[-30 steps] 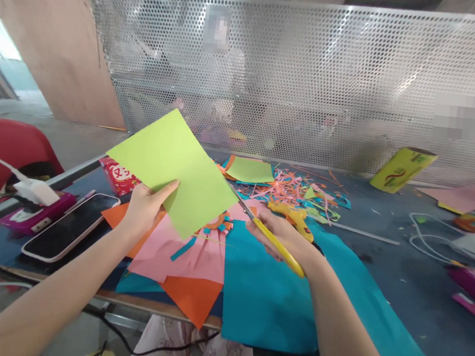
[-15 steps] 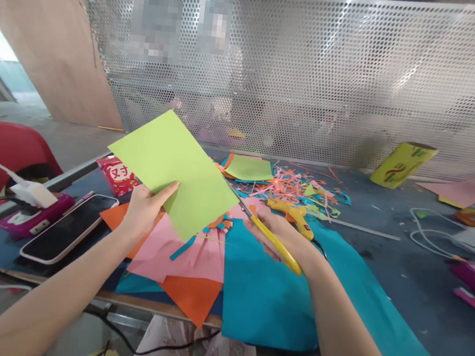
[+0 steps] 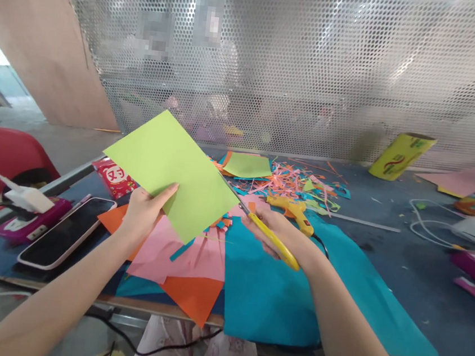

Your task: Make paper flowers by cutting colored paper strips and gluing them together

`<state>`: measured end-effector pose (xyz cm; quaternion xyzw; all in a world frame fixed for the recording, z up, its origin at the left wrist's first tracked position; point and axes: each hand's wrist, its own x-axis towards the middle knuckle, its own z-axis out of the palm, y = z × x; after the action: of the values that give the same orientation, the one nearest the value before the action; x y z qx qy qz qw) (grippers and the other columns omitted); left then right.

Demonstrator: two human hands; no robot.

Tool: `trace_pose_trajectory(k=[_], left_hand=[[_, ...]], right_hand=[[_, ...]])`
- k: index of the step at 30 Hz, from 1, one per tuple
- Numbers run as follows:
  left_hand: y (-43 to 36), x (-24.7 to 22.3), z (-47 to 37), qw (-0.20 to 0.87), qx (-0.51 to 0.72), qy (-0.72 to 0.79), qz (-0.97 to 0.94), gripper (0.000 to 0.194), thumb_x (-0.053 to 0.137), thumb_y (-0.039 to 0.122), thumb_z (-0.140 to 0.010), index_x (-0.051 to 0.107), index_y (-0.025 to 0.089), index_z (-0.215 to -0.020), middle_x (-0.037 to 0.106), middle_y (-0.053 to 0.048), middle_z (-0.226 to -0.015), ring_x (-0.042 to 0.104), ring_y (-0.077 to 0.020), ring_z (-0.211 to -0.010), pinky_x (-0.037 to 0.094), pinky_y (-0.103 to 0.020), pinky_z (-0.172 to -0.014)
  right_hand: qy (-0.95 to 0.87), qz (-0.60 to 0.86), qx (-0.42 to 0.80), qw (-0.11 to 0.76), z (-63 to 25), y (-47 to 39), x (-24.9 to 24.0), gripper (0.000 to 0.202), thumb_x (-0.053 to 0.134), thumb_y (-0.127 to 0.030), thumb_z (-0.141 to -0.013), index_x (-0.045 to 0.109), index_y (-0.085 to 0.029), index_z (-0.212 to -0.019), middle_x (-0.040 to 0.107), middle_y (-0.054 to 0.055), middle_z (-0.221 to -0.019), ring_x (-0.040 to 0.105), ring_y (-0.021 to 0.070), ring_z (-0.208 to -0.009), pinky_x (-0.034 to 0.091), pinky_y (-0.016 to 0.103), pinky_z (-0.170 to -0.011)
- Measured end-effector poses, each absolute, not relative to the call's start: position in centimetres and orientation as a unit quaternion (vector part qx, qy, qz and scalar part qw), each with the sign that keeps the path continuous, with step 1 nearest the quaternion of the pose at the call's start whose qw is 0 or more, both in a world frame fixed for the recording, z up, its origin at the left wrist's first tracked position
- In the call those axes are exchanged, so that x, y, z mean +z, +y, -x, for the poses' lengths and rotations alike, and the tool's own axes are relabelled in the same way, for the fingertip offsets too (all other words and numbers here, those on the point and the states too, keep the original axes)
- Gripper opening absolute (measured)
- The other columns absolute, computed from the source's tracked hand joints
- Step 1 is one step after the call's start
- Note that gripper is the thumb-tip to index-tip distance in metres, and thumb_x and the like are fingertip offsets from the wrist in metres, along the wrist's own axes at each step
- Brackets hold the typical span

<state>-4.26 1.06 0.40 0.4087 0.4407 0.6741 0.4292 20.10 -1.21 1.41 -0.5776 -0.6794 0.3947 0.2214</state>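
My left hand [image 3: 145,208] pinches a lime green sheet [image 3: 174,171] near its lower left side, thumb on top, and holds it up over the table. In my right hand [image 3: 268,226] are scissors with yellow handles [image 3: 275,241]. Their blades lie along the sheet's upper right edge, near its right corner. Below the sheet lie pink paper [image 3: 153,254], orange paper [image 3: 195,295] and a large blue sheet [image 3: 267,300], which extends under my right forearm.
Behind my hands are a pile of paper shreds [image 3: 292,178] and a yellow glue gun [image 3: 291,206]. A phone [image 3: 68,231] and power strip [image 3: 33,221] lie left. A yellow roll [image 3: 401,156] stands tilted right, before a perforated metal screen [image 3: 295,71].
The view has shifted slightly. The scissors' blades show farther along the sheet's upper right edge than before. Both hands keep their holds.
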Motion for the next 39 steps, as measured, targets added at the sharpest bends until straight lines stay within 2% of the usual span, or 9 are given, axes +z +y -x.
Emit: trace_pose_trajectory(k=[8,12,18,25,30,39], left_hand=[[0.9,0.5,4.0,0.442,0.662,0.451,-0.404,0.018,0.077,0.023,-0.057,0.069,0.018,-0.073,0.071,-0.007,-0.086,0.063,-0.0273,-0.099,0.054,-0.032,-0.079],[0.9,0.2,4.0,0.445,0.663,0.442,-0.408,0.019,0.078,0.023,-0.057,0.07,0.019,-0.074,0.071,-0.006,-0.087,0.063,-0.0255,-0.097,0.053,-0.031,-0.081],[0.9,0.1,4.1,0.444,0.652,0.445,-0.424,0.021,0.078,0.027,-0.059,0.071,0.019,-0.077,0.071,-0.007,-0.093,0.065,-0.0269,-0.09,0.056,-0.033,-0.07],[1.2,-0.3,4.2,0.45,0.64,0.454,-0.427,0.026,0.079,0.029,-0.056,0.072,0.019,-0.079,0.072,-0.007,-0.09,0.065,-0.0272,-0.089,0.056,-0.032,-0.067],[1.2,-0.4,4.3,0.443,0.636,0.458,-0.436,0.023,0.078,0.03,-0.058,0.072,0.018,-0.077,0.072,-0.006,-0.087,0.065,-0.027,-0.091,0.056,-0.032,-0.07],[1.5,-1.0,4.4,0.449,0.629,0.447,-0.451,0.032,0.079,0.031,-0.057,0.071,0.014,-0.084,0.072,-0.007,-0.086,0.066,-0.0255,-0.087,0.055,-0.033,-0.076]], right_hand=[[-0.687,0.562,0.398,0.232,-20.3,-0.9,0.7,0.045,0.05,-0.065,-0.073,0.036,-0.022,-0.073,0.037,-0.009,-0.044,0.039,0.0081,-0.031,0.031,0.021,-0.031],[-0.682,0.551,0.413,0.246,-20.5,-0.4,-0.5,0.047,0.043,-0.069,-0.075,0.036,-0.023,-0.073,0.039,-0.008,-0.044,0.039,0.0087,-0.03,0.031,0.022,-0.028],[-0.671,0.555,0.428,0.244,-20.4,-0.2,-0.9,0.05,0.03,-0.072,-0.078,0.036,-0.022,-0.072,0.039,-0.007,-0.044,0.039,0.0095,-0.03,0.03,0.022,-0.028],[-0.71,0.546,0.37,0.245,-19.8,-1.2,0.7,0.044,0.048,-0.064,-0.074,0.037,-0.021,-0.076,0.039,-0.01,-0.046,0.041,0.0072,-0.033,0.031,0.019,-0.033],[-0.685,0.568,0.398,0.225,-19.6,-0.8,0.3,0.046,0.047,-0.067,-0.073,0.037,-0.022,-0.08,0.04,-0.01,-0.045,0.041,0.0092,-0.03,0.03,0.02,-0.029],[-0.708,0.566,0.353,0.23,-19.4,-1.3,1.3,0.046,0.046,-0.065,-0.075,0.045,-0.02,-0.082,0.046,-0.006,-0.052,0.046,0.0088,-0.04,0.029,0.021,-0.037]])
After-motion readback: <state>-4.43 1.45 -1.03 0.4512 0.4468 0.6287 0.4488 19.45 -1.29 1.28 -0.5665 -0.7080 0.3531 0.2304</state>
